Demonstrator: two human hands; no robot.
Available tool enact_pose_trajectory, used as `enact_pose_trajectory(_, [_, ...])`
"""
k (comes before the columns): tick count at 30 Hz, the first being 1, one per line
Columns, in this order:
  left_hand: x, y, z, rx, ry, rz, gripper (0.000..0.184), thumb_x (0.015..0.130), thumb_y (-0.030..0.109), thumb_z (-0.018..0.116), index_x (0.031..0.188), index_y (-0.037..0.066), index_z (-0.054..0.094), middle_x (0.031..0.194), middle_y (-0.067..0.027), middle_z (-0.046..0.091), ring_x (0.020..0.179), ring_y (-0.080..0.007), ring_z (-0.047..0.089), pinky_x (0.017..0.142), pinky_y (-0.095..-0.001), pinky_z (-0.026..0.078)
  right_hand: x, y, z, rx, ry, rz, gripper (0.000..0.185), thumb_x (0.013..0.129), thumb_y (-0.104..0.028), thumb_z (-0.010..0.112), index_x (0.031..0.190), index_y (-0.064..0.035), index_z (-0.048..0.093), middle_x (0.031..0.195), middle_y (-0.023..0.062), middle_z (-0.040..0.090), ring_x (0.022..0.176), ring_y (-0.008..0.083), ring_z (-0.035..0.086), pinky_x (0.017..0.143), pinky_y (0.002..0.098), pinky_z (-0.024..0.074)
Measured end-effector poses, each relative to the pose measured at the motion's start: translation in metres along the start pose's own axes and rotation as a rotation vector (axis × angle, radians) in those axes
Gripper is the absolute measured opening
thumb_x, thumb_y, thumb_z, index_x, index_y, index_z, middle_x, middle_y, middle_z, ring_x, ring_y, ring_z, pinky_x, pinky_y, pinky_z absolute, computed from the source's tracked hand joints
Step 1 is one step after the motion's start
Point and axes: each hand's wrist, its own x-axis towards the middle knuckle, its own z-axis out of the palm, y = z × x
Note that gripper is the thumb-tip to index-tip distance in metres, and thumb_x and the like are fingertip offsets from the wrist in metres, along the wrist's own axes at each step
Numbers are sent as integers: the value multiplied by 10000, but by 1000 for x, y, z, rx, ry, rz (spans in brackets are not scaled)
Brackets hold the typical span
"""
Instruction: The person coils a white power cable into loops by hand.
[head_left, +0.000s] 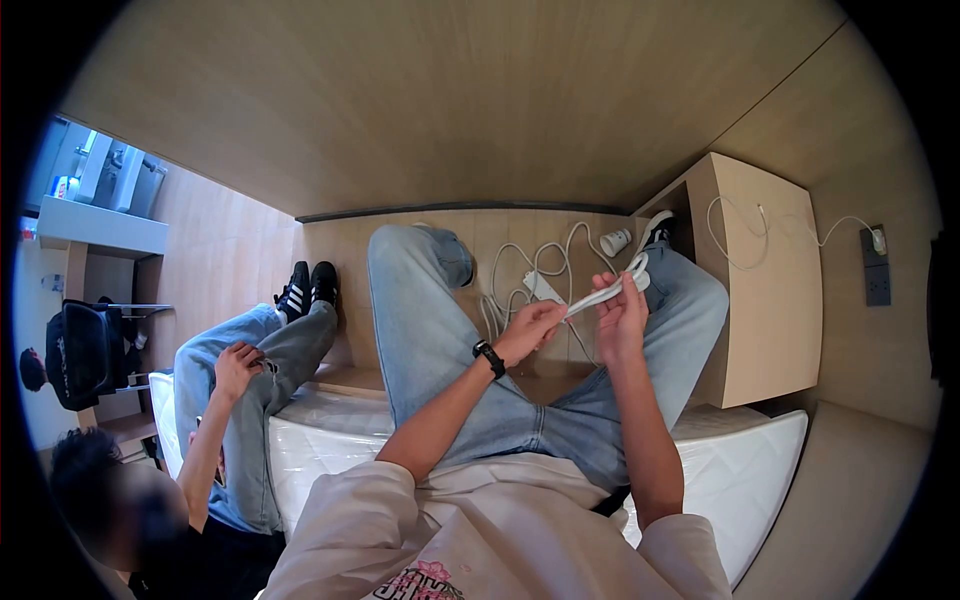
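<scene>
A folded bundle of white cable (597,298) stretches between my two hands above my lap. My left hand (532,332), with a black watch on its wrist, is closed on the bundle's lower left end. My right hand (622,316) has its fingers closed round the bundle nearer its looped upper end. On the floor between my legs lies a white power strip (542,287), with loose white cord (572,245) looping about it. Whether that cord joins the bundle I cannot make out.
A white cylindrical object (615,241) lies near my right shoe (658,228). To the right stands a wooden cabinet (765,300) with a thin white cable (765,235) running to a wall socket (877,270). I sit on a plastic-wrapped mattress (330,445). Another person (225,440) sits at left.
</scene>
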Motion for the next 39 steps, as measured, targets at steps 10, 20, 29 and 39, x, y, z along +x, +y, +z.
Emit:
enact_pose_trajectory(10, [3,-8,3,264,131,290,252,940,294,551,891,53,607,611,83,380,502,-19,312,442,-193,224,3,-3,1,-242,-30,114,409,957,-422,426,1190,-89,476,1085,108,602,943,222,596,780,364,489])
enact_pose_trajectory(20, [-3,-4,-5,-90,70,-10,376,968,402,457,889,55,579,563,67,318,473,-29,255,424,-207,191,9,3,-8,-184,-101,229,281,961,-306,449,1153,-101,454,1047,120,620,928,205,603,776,337,511])
enact_pose_trajectory(29, [-1,-2,-1,129,100,-34,489,974,451,402,808,37,602,515,21,438,424,-42,347,400,-201,250,-3,6,6,-370,-64,-91,419,925,-159,557,1306,-132,386,1058,32,592,903,126,578,694,258,498])
enact_pose_trajectory(39, [-4,2,-2,114,16,-127,555,964,488,394,814,6,625,570,-10,538,388,-66,431,362,-208,303,4,8,-3,-394,-128,-205,484,876,-58,612,1308,-82,397,955,28,598,779,90,574,660,228,487])
